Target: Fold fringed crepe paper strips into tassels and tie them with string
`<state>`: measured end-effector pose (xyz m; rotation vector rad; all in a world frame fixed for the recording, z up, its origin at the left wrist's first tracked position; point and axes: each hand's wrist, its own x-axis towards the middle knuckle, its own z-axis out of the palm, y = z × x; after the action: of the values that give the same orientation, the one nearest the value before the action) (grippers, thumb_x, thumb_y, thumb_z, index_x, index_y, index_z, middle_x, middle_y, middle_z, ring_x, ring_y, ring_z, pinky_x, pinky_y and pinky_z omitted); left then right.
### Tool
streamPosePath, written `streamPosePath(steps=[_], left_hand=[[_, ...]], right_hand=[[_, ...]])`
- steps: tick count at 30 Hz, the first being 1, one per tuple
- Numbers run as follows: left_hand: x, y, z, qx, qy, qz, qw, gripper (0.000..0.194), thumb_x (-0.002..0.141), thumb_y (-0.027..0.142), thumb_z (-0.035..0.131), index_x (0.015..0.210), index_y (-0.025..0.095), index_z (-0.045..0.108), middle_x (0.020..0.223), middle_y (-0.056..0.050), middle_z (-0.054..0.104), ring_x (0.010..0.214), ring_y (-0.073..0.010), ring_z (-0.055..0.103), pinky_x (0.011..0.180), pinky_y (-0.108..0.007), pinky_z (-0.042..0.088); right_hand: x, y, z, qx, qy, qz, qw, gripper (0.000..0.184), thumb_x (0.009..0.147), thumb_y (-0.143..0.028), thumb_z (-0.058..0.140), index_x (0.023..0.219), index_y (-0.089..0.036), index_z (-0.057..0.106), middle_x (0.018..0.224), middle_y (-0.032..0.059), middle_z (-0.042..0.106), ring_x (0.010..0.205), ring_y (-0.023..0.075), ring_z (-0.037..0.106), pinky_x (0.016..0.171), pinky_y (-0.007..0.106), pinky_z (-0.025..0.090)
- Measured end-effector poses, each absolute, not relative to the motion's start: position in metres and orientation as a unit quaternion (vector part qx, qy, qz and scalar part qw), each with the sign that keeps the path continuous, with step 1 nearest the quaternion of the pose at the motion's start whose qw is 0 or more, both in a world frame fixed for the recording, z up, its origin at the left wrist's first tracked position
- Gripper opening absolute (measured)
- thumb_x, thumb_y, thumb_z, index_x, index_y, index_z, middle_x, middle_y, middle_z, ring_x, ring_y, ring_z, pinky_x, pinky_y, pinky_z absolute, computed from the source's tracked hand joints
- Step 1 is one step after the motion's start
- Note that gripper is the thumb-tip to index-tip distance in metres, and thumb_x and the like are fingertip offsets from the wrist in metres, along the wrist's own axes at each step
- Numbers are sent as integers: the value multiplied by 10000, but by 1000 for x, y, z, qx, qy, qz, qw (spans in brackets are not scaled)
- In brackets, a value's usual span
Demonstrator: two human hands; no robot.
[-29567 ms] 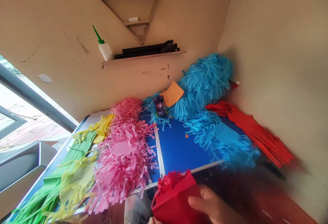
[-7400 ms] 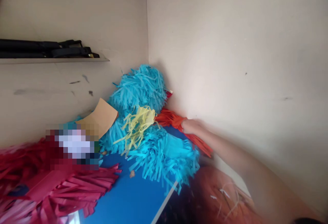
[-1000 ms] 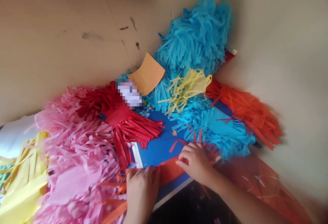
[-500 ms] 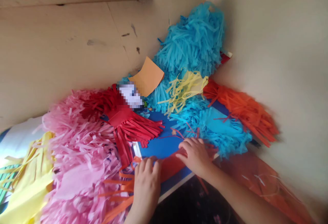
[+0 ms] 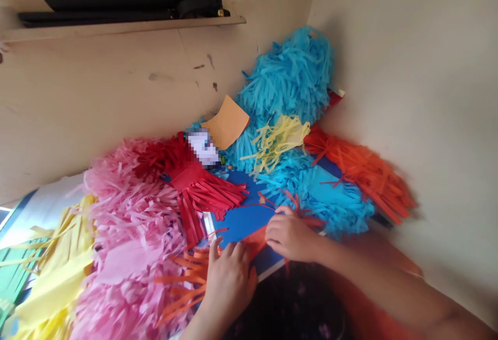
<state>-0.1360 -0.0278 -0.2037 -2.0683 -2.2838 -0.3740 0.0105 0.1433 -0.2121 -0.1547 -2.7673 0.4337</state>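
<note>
An orange fringed paper strip (image 5: pixel 257 242) lies along the near edge of the blue tabletop (image 5: pixel 243 220), its cut tails spreading out at both ends. My left hand (image 5: pixel 229 272) is closed over its left part, fingers bent over the paper and the thumb on the near side. The fingers of my right hand (image 5: pixel 290 233) curl down on the right part, their tips partly hidden. Left of my left hand, orange tails (image 5: pixel 190 267) fall across pink fringed paper (image 5: pixel 132 257). Just beyond my right hand is blue fringed paper (image 5: pixel 330 194).
Red fringed paper (image 5: pixel 210 189), a yellow fringed piece (image 5: pixel 282 135) and an orange card (image 5: pixel 225 122) lie farther back. A tall blue fringed heap (image 5: pixel 291 75) fills the wall corner. An orange bundle (image 5: pixel 361 168) is at right, yellow paper (image 5: pixel 54 288) at left. Black cases rest on a shelf (image 5: pixel 128 29).
The view has tilted upward, showing more of the shelf. My left hand has turned and bent more over the orange strip. My right hand has shifted slightly left along it, fingers curled more.
</note>
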Motion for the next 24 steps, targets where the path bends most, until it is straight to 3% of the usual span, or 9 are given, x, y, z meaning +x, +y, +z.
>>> streamPosePath(steps=[5, 7, 10, 15, 19, 24], left_hand=[[-137, -27, -214, -654, -749, -88, 61, 201, 806, 70, 558, 896, 179, 701, 903, -54, 735, 834, -248, 664, 1040, -547, 320], [-137, -28, -218, -644, -756, -92, 72, 226, 819, 48, 539, 901, 181, 701, 915, -50, 736, 841, -243, 669, 1043, -536, 321], [-138, -32, -223, -640, -757, -110, 76, 236, 853, 47, 525, 915, 187, 706, 935, -43, 747, 859, -241, 680, 1052, -535, 314], [-143, -45, -227, -646, -744, -140, 96, 290, 900, 42, 464, 937, 181, 716, 988, -53, 772, 882, -237, 698, 1055, -518, 296], [-154, -52, -227, -652, -726, -199, 91, 275, 913, 66, 479, 965, 197, 715, 984, -17, 787, 888, -217, 712, 1014, -477, 307], [-168, -53, -225, -636, -733, -239, 40, 175, 937, 180, 574, 976, 278, 714, 962, 50, 788, 880, -183, 710, 975, -427, 315]], right_hand=[[5, 142, -198, -91, -966, 144, 194, 199, 879, -129, 600, 696, -196, 637, 724, -7, 696, 757, 156, 601, 959, 407, 344], [4, 129, -199, -85, -964, 120, 221, 111, 897, -150, 582, 868, -203, 675, 882, 29, 729, 907, 197, 617, 996, 439, 315], [2, 109, -209, -24, -966, 60, 251, 236, 958, -170, 499, 1157, -186, 626, 1132, 88, 704, 1105, 241, 561, 1037, 467, 275], [1, 118, -232, -13, -975, 52, 215, 200, 969, -124, 467, 897, -191, 642, 817, 27, 694, 818, 193, 565, 885, 410, 344], [9, 148, -235, -41, -968, 158, 189, 95, 907, -177, 608, 875, -213, 691, 917, 12, 719, 846, 168, 596, 829, 361, 345], [9, 161, -227, -86, -960, 218, 155, 83, 822, -144, 717, 819, -227, 723, 895, -21, 715, 870, 154, 622, 818, 328, 355]])
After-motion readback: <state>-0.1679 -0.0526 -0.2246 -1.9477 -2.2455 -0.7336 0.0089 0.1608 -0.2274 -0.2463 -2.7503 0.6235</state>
